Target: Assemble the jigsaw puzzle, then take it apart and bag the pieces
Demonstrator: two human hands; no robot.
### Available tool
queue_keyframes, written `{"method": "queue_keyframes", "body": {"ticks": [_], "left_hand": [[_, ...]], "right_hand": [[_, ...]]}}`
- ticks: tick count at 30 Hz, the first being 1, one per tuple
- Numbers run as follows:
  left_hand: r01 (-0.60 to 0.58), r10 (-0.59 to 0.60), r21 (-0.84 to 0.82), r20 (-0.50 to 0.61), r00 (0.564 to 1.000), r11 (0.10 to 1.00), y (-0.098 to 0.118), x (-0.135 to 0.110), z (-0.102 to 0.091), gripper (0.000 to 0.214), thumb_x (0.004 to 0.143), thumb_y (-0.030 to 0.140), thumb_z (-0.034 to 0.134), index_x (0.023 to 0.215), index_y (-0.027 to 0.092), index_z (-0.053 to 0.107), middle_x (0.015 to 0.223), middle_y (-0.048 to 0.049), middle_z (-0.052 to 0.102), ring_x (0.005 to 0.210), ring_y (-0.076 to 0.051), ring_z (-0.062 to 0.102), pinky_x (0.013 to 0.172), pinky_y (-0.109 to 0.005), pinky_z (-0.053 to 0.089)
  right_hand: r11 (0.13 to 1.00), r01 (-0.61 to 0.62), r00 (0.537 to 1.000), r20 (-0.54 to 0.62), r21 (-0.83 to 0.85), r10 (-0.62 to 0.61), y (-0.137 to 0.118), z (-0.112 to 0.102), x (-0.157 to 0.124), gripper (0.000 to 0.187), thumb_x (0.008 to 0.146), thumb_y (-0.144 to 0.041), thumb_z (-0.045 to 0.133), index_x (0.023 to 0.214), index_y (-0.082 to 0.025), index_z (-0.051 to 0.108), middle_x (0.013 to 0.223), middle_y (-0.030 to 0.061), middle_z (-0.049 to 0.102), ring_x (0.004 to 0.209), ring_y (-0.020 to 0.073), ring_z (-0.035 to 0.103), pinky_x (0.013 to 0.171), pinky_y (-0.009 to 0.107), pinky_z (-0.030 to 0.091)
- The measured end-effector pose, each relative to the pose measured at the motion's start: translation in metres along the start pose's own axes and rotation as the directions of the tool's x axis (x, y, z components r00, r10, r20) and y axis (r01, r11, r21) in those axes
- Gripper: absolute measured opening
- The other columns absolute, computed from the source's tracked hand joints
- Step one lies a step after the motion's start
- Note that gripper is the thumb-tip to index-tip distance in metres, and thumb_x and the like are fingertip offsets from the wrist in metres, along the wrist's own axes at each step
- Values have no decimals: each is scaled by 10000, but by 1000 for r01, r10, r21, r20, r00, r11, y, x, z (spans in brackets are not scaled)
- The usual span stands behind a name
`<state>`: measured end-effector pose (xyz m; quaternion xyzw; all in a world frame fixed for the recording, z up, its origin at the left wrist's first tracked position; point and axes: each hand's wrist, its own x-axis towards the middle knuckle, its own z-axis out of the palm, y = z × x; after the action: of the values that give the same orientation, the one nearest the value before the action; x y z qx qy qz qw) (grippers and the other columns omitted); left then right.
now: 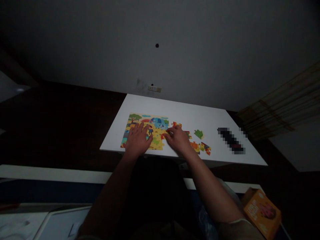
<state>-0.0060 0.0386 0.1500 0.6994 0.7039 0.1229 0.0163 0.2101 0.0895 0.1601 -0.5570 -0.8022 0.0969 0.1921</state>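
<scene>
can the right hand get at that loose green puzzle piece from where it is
Probably yes. The right hand rests at the assembled puzzle's right edge, and the green piece lies alone just to its right on the white table, with only bare tabletop around it.

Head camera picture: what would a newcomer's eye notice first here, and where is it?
The bright jigsaw puzzle on the white table stands out in the dark room. The left hand lies flat on it, and the right hand rests at its right edge. Loose pieces lie further right.
</scene>
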Motion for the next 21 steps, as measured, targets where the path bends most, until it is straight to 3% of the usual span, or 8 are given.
{"method": "queue_keyframes", "body": {"ticks": [6, 11, 15, 18, 21], "left_hand": [[-16, 16, 0, -9, 1000, 1000, -1, 1, 1, 592, 1004, 538, 339, 1508, 244, 436, 1631, -73, 359, 1520, -322, 270, 1247, -518, 184], [-18, 17, 6, 25, 1000, 1000, -2, 4, 2, 611, 1003, 538, 321, 1524, 230, 409, 1636, -76, 351, 1529, -317, 257, 1251, -511, 183], [-12, 12, 12, 26, 1000, 1000, -1, 4, 3, 607, 1003, 546, 315, 1523, 245, 409, 1644, -74, 336, 1524, -321, 267, 1245, -521, 195], [11, -12, 19, 33, 999, 1000, 0, 5, 2, 600, 1003, 554, 316, 1523, 269, 406, 1646, -63, 335, 1529, -320, 256, 1243, -524, 197], [34, -35, 21, 36, 999, 999, 3, 6, 1, 598, 1006, 548, 304, 1532, 276, 391, 1653, -55, 320, 1536, -316, 237, 1246, -524, 185]], "right_hand": [[994, 109, 994, -23, 12, -109, 3, -6, -18, 362, 1024, -337, 430, 1225, -210, 703, 1124, 147, 653, 998, 270, 622, 833, 387, 468], [1000, 3, 994, -111, 16, -1, 52, -34, 7, 428, 1014, -301, 388, 1361, -185, 610, 1264, 152, 643, 1141, 279, 601, 968, 413, 461], [994, -15, 999, 32, -104, 19, 84, -40, 35, 437, 941, -417, 544, 1255, -151, 689, 1257, 211, 634, 1165, 344, 570, 994, 486, 440], [988, 12, 992, 128, -152, 8, 89, -31, 49, 446, 864, -482, 651, 1171, -166, 723, 1205, 216, 643, 1179, 363, 548, 989, 518, 431], [992, -32, 992, 116, -120, 47, 86, -21, 58, 382, 810, -433, 721, 1103, -189, 730, 1131, 187, 654, 1158, 341, 556, 971, 514, 442]]}}
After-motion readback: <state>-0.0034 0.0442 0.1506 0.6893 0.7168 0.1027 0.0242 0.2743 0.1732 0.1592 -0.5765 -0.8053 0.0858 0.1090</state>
